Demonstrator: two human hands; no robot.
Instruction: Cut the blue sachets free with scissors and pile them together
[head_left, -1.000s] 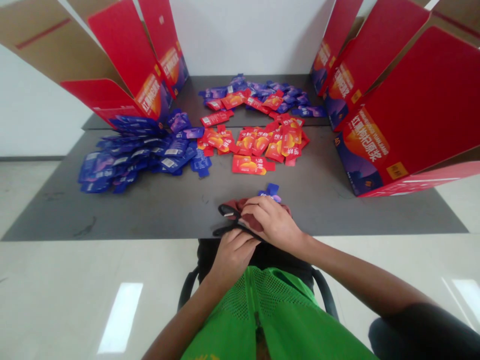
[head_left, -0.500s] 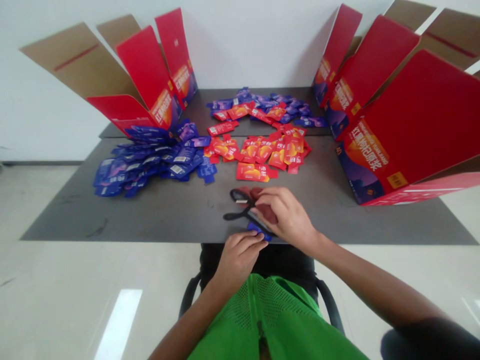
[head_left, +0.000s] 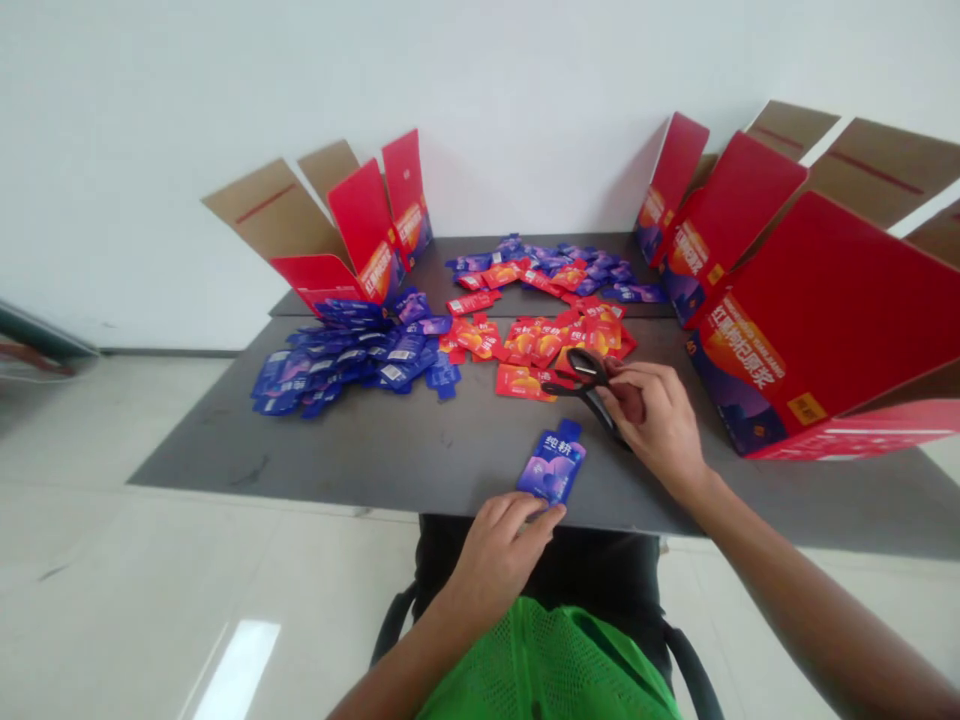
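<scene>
Blue pouch [head_left: 553,465]: bottom end pinched in left hand [head_left: 501,550] grip; right hand [head_left: 661,425] grip holding black scissors-like tool [head_left: 596,398].

Open red boxes [head_left: 795,310] on both sides of the grey surface [head_left: 360,455], white wall [head_left: 540,110] behind, glossy floor [head_left: 135,570], black chair arms [head_left: 694,668] below

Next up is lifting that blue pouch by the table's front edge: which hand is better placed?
Left, probably: the left hand touches the blue pouch, while the right hand holds a black looped item.
</scene>
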